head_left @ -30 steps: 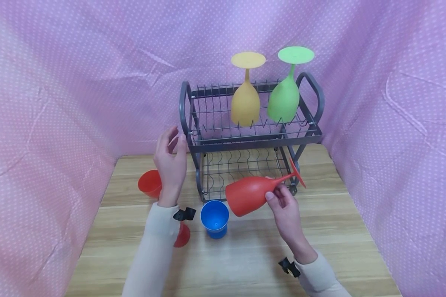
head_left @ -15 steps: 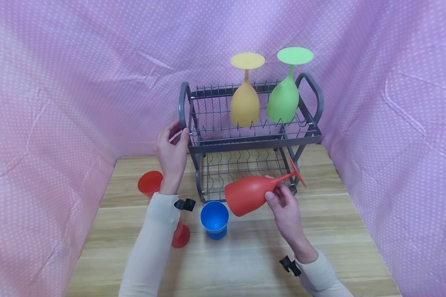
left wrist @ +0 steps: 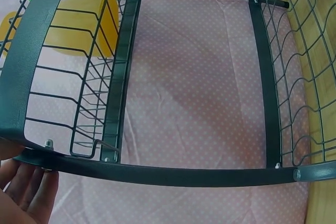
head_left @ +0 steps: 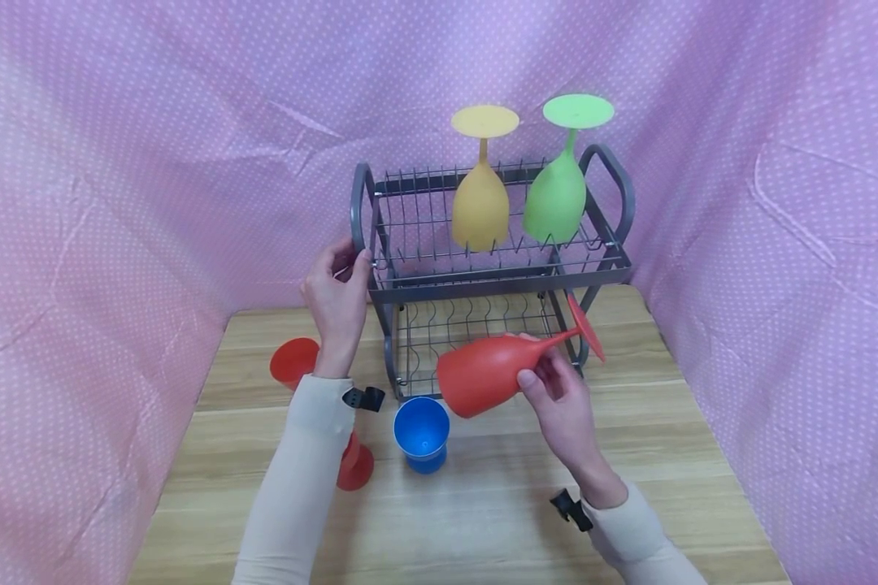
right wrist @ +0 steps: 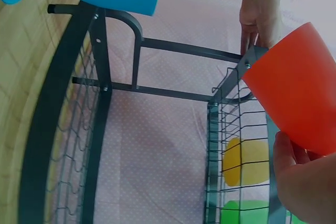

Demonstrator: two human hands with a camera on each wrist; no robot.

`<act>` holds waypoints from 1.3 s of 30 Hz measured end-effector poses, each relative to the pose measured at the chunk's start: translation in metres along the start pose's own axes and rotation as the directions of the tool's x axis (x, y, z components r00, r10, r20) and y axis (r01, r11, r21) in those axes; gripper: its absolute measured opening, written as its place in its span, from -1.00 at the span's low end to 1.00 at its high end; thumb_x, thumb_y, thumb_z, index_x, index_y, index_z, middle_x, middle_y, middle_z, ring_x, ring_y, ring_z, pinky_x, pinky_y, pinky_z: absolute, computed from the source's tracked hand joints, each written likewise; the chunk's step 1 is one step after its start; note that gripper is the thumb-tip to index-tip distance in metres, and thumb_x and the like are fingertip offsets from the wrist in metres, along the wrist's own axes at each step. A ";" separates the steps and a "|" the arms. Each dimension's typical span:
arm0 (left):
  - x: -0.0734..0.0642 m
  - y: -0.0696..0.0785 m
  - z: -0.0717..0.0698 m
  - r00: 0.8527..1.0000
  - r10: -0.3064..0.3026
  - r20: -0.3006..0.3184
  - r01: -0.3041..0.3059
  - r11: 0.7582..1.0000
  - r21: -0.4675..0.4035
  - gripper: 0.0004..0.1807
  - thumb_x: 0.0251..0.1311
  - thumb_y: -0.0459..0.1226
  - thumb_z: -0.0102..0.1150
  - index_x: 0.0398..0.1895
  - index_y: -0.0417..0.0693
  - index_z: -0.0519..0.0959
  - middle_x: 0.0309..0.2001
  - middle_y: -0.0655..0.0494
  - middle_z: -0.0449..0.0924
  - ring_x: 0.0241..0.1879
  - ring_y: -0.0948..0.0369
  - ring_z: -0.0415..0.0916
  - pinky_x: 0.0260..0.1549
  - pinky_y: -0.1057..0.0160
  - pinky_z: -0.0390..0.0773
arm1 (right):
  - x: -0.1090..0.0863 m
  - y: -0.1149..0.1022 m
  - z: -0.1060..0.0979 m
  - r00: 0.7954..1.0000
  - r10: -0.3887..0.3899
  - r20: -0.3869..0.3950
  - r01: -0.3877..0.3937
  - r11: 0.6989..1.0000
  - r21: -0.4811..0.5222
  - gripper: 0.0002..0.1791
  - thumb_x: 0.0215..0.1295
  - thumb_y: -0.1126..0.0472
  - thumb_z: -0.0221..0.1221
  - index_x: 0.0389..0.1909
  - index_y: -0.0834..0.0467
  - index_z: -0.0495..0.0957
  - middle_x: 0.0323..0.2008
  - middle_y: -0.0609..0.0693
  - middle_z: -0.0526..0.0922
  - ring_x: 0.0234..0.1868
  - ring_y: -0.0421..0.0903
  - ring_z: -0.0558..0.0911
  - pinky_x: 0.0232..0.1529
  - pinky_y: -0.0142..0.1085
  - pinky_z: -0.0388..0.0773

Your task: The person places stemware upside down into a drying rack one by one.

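My right hand (head_left: 562,406) holds a red goblet (head_left: 486,374) by the base of its bowl, tilted with the mouth to the left and the foot up to the right. The goblet is in front of the rack's lower tier. With fingers and thumb, my left hand (head_left: 336,296) grips the left side frame of the dark two-tier dish rack (head_left: 446,291); the left wrist view shows the fingers (left wrist: 39,195) around the bar. Upside down on the top tier stand a yellow goblet (head_left: 480,207) and a green goblet (head_left: 556,199).
A blue goblet (head_left: 422,431) stands upright in front of the rack. Another red goblet's bowl (head_left: 293,361) and a red foot (head_left: 356,467) show beside the left forearm, which hides what lies between. Pink dotted cloth (head_left: 190,162) surrounds the wooden table (head_left: 468,528).
My left hand has moved slightly right and taken hold of the rack's side frame. The right hand has raised the red goblet a little and shifted it slightly.
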State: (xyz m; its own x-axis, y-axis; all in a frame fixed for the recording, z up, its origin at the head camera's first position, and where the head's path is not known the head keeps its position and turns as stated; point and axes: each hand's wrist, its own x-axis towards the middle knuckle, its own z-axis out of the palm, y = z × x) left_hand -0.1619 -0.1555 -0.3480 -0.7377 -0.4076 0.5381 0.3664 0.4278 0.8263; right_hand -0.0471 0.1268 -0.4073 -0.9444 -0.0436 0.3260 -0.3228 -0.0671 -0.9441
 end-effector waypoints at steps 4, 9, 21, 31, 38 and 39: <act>-0.001 0.000 0.000 1.000 0.005 -0.004 -0.005 1.000 0.019 -0.68 0.35 -0.25 0.36 0.08 -0.21 0.71 -0.05 -0.07 0.77 -0.08 0.09 0.73 0.01 0.17 0.70 | 0.007 -0.007 0.002 1.000 -0.019 0.004 0.019 1.000 -0.022 -0.47 0.41 0.45 0.17 0.38 0.22 0.45 0.23 0.07 0.61 0.14 0.03 0.61 0.04 -0.30 0.69; -0.003 0.000 -0.001 1.000 0.013 -0.010 -0.013 0.999 0.036 -0.68 0.36 -0.24 0.36 0.09 -0.21 0.70 -0.05 -0.06 0.76 -0.07 0.11 0.73 0.02 0.19 0.70 | 0.015 -0.018 0.004 0.998 -0.058 0.001 0.058 0.998 -0.025 -0.46 0.39 0.44 0.20 0.38 0.17 0.47 0.25 0.10 0.61 0.14 0.05 0.61 0.05 -0.30 0.68; -0.003 0.000 -0.001 1.000 0.007 -0.020 -0.006 0.999 0.038 -0.68 0.34 -0.24 0.37 0.10 -0.19 0.72 -0.06 -0.05 0.76 -0.07 0.11 0.72 0.02 0.21 0.69 | 0.040 -0.043 0.014 0.983 -0.179 0.027 0.180 0.983 -0.030 -0.47 0.39 0.39 0.25 0.36 0.22 0.46 0.28 0.11 0.59 0.21 0.07 0.60 0.16 -0.28 0.63; -0.002 0.000 0.000 1.000 0.002 -0.007 -0.002 1.000 0.030 -0.69 0.33 -0.25 0.38 0.07 -0.21 0.72 -0.06 -0.06 0.76 -0.08 0.11 0.72 0.00 0.28 0.69 | 0.055 -0.053 0.019 0.965 -0.256 0.059 0.259 0.964 -0.053 -0.47 0.41 0.24 0.30 0.36 0.21 0.47 0.29 0.10 0.59 0.23 0.08 0.60 0.18 -0.23 0.63; -0.002 0.000 0.000 1.000 0.012 -0.009 -0.012 1.000 0.023 -0.68 0.35 -0.24 0.37 0.08 -0.23 0.71 -0.05 -0.06 0.76 -0.08 0.11 0.72 0.00 0.28 0.68 | 0.062 -0.058 0.023 0.963 -0.266 0.048 0.269 0.961 -0.061 -0.45 0.33 0.39 0.27 0.35 0.23 0.48 0.28 0.07 0.60 0.24 0.10 0.60 0.23 -0.20 0.59; -0.002 0.000 0.000 1.000 0.015 -0.011 -0.015 1.000 0.022 -0.68 0.35 -0.25 0.37 0.08 -0.23 0.71 -0.05 -0.07 0.76 -0.08 0.10 0.72 0.00 0.27 0.69 | 0.063 -0.058 0.023 0.963 -0.267 0.047 0.270 0.961 -0.066 -0.45 0.33 0.39 0.27 0.34 0.23 0.49 0.27 0.06 0.60 0.24 0.10 0.60 0.23 -0.21 0.59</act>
State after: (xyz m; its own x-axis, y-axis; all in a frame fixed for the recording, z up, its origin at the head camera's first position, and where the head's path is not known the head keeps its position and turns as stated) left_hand -0.1600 -0.1546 -0.3490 -0.7256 -0.4102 0.5524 0.3647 0.4516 0.8143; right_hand -0.0861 0.1045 -0.3305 -0.8198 -0.0708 0.5682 -0.5690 -0.0100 -0.8223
